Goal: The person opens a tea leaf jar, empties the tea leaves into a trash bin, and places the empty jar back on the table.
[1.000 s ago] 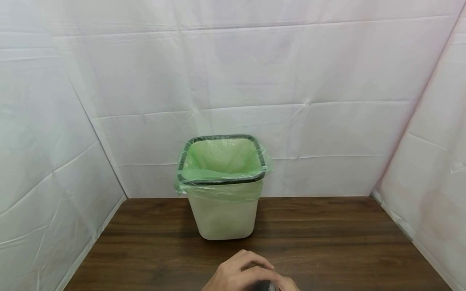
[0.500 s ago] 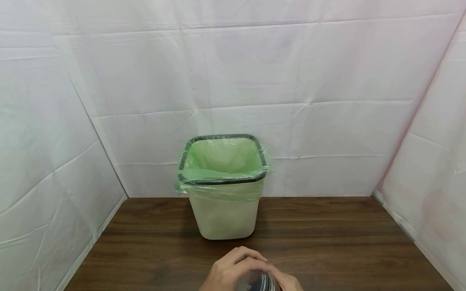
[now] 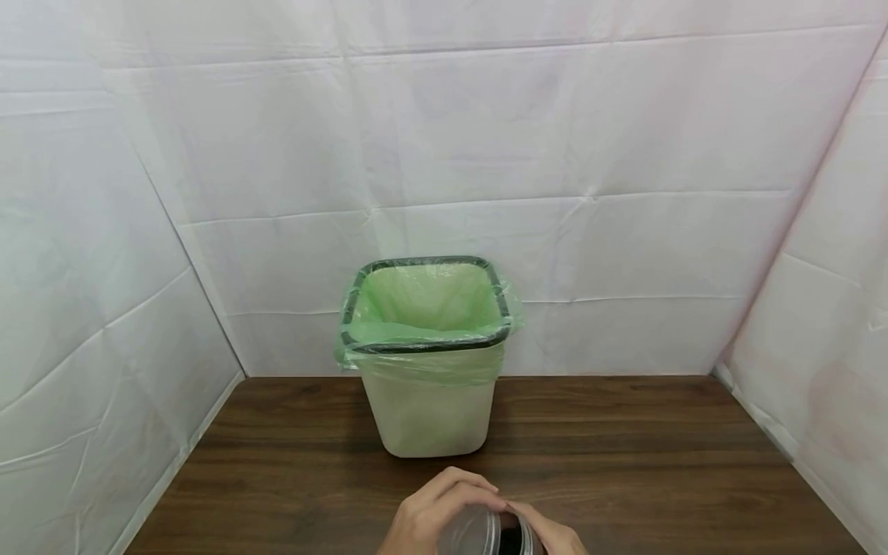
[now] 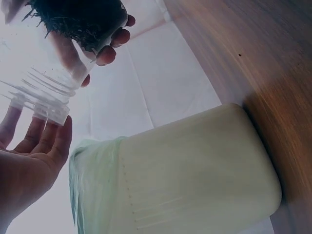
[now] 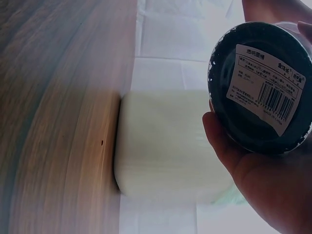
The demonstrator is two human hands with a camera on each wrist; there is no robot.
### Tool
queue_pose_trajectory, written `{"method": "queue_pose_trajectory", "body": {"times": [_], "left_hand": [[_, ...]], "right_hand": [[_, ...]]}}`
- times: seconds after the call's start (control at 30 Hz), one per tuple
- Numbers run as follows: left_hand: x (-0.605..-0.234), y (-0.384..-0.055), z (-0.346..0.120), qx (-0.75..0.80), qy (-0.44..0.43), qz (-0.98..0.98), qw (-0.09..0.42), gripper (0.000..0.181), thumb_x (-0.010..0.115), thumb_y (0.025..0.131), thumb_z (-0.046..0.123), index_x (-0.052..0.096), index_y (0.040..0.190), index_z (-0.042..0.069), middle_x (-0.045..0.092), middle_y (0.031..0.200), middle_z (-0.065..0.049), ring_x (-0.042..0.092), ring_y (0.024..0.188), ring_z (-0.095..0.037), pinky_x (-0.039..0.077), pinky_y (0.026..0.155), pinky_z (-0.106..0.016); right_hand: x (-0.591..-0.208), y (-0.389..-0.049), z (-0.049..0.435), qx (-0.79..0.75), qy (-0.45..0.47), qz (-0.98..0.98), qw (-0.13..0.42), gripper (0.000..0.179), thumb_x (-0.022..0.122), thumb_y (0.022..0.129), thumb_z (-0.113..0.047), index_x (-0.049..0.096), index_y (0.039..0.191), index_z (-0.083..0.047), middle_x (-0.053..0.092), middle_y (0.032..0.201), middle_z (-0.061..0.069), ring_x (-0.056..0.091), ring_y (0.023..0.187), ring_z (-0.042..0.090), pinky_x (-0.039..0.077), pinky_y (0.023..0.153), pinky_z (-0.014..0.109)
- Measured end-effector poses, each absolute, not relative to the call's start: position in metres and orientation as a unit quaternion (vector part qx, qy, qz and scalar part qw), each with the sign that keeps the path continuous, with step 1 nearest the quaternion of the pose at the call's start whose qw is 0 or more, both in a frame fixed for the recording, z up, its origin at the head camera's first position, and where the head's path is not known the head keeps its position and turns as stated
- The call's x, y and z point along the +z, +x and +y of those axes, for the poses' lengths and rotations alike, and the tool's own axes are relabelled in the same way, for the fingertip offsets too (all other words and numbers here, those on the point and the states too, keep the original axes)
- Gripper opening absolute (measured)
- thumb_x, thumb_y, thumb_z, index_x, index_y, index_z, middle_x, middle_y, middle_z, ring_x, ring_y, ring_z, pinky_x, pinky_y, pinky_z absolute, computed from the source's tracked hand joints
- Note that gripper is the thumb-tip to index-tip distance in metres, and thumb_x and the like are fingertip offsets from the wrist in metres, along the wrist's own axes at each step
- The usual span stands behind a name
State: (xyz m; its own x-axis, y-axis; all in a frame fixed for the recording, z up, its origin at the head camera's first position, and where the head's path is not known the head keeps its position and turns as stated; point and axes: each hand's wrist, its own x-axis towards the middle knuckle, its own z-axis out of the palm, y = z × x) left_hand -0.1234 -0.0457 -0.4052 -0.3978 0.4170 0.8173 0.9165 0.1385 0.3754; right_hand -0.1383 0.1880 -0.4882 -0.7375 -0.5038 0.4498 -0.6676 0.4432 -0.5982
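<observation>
A clear plastic jar (image 3: 501, 532) lies tipped on its side between my hands at the bottom of the head view. Dark dry shreds (image 4: 85, 24) fill its bottom end in the left wrist view. My left hand (image 3: 433, 505) holds the clear lid end (image 4: 58, 112) with curled fingers, beside the screw threads. Around the body near the base my right hand (image 3: 551, 532) is wrapped. The right wrist view shows the jar's round dark base, with a white barcode sticker (image 5: 265, 87) on it.
A pale waste bin (image 3: 430, 408) with a dark rim (image 3: 423, 347) and a green liner bag (image 3: 430, 301) stands beyond my hands. It sits on a dark wooden table (image 3: 624, 455). White sheeting (image 3: 590, 139) hangs behind and on both sides.
Both hands have risen slightly and moved a little apart with the jar, so more of it shows. The bin has not moved.
</observation>
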Motion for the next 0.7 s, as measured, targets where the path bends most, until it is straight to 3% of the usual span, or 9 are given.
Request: {"method": "queue_pose_trajectory", "body": {"times": [0.27,0.53,0.7], "left_hand": [[-0.411,-0.126,-0.048,-0.453,-0.465,-0.702,0.294,0.050,0.049,0.102,0.057,0.067,0.115,0.012,0.064,0.113,-0.003,0.065,0.101,-0.012,0.054,0.085,-0.025],[-0.416,-0.124,-0.052,-0.458,-0.451,-0.710,0.288,0.049,0.050,0.101,0.057,0.067,0.114,0.013,0.065,0.112,-0.001,0.065,0.101,-0.011,0.053,0.085,-0.025],[-0.418,-0.122,-0.054,-0.465,-0.445,-0.711,0.281,0.048,0.050,0.102,0.057,0.067,0.115,0.014,0.066,0.111,-0.002,0.065,0.101,-0.011,0.053,0.085,-0.026]], "right_hand": [[-0.471,-0.130,0.186,0.424,0.358,-0.824,0.117,0.052,0.074,0.088,-0.013,0.055,0.136,-0.005,0.064,0.127,-0.010,0.061,0.106,0.004,0.052,0.075,0.026],[-0.469,-0.129,0.187,0.476,0.375,-0.787,0.114,0.070,0.073,0.086,-0.006,0.048,0.147,-0.029,0.068,0.119,-0.007,0.064,0.104,0.006,0.053,0.078,0.026],[-0.473,-0.132,0.196,0.433,0.355,-0.818,0.130,0.063,0.077,0.087,-0.016,0.051,0.145,-0.019,0.063,0.127,-0.010,0.062,0.106,0.007,0.053,0.074,0.027]]}}
